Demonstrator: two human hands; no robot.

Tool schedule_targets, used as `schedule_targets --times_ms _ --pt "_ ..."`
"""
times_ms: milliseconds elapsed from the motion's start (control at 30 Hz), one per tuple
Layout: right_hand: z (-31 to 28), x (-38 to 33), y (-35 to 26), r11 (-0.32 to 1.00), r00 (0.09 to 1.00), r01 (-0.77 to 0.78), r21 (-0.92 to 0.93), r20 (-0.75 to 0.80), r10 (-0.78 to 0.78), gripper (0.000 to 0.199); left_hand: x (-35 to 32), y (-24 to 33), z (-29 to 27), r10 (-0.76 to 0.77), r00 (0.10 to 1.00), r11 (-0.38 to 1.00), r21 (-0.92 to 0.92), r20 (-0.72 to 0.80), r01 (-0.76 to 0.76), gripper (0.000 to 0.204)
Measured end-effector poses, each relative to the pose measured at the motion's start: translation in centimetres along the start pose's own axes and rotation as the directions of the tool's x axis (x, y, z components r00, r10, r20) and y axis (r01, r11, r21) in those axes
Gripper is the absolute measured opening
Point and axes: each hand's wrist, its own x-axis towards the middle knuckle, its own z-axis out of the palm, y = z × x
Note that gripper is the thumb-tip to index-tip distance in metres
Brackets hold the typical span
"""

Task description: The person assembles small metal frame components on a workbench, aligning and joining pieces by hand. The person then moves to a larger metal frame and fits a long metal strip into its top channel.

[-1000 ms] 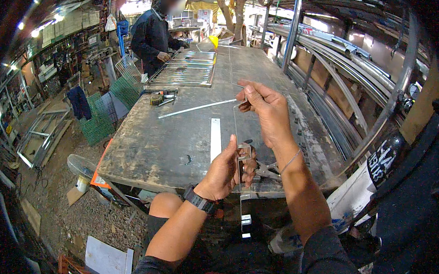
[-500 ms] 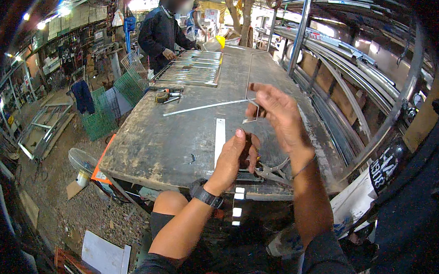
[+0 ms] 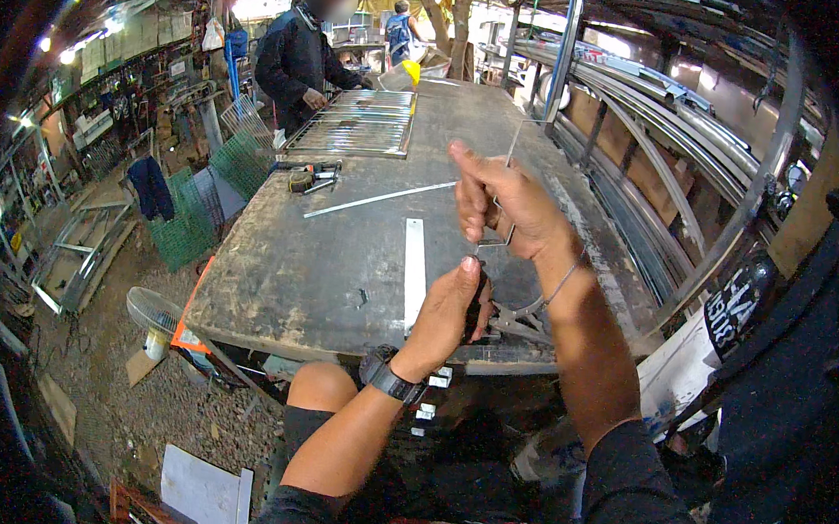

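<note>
A thin bent metal rod [image 3: 510, 236] stands above the near end of the workbench, with several angled corners. My left hand [image 3: 450, 305] is closed at its lower end, thumb on top; the inside of that grip is hidden. Higher up, my right hand [image 3: 516, 205] is curled around the rod, thumb pointing up and away, and the rod's upper part sticks out beyond it. Locking pliers [image 3: 522, 321] lie beside my left hand, partly covered by it. A white flat strip [image 3: 414, 280] and a long thin metal strip [image 3: 380, 200] rest on the bench to the left.
The dark workbench [image 3: 278, 284] stretches away from me. Hand tools [image 3: 313, 178] and a metal grille [image 3: 355, 128] lie on its left side, where a person [image 3: 293, 60] stands. Metal lengths fill a rack [image 3: 651, 104] at right. A fan [image 3: 153, 314] stands at lower left.
My right hand has turned and closed around the rod from a looser hold. The rod's upper part now leans to the right. My left hand stays at the lower end. The view has shifted slightly.
</note>
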Motion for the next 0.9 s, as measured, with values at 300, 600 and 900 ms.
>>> schedule_targets --times_ms 300,600,900 --pt "1.2 0.2 0.9 0.996 0.996 0.065 0.062 -0.062 -0.061 0.05 -0.2 -0.8 0.6 0.041 0.99 0.999 0.005 -0.137 -0.041 0.058" --pt "1.8 -0.4 1.6 0.986 0.99 0.097 0.133 -0.116 -0.081 0.052 -0.7 -0.4 1.2 0.03 0.982 0.999 0.044 -0.185 -0.022 0.058" --pt "2.1 -0.4 2.1 0.981 0.978 0.109 0.159 -0.193 -0.078 0.052 -0.7 -0.8 1.5 0.019 0.977 0.999 -0.022 -0.214 -0.024 0.057"
